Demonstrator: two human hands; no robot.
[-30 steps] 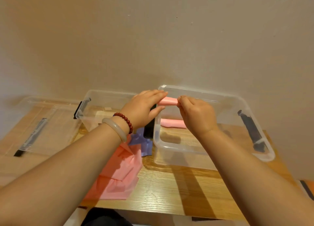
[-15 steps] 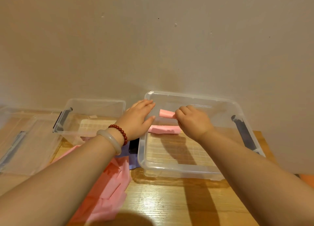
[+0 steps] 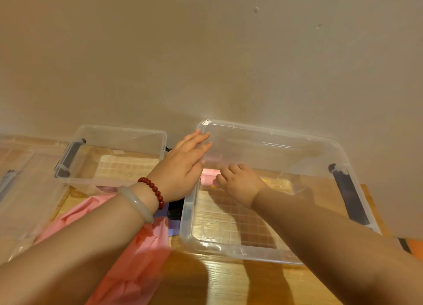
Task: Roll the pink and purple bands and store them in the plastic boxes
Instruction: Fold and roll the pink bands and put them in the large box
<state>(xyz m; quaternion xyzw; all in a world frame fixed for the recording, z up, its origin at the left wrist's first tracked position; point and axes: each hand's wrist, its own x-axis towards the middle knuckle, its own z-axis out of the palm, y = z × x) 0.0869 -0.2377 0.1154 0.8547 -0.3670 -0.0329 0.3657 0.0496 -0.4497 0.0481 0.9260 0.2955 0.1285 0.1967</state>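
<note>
pink roll (image 3: 208, 181) grasped in right grip (image 3: 238, 183) inside clear box (image 3: 240, 253); left grip (image 3: 183, 165) flat, released; corner sticker (image 3: 206, 121) unreadable

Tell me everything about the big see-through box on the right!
The big clear plastic box is a shallow, lidless rectangle with rounded corners, a grid-patterned floor and a dark latch handle at its right end. It sits flat on the wooden table. Rolled pink bands lie inside at its left end, where the right hand grips one. The left hand, fingers straight, lies over its left rim.
</note>
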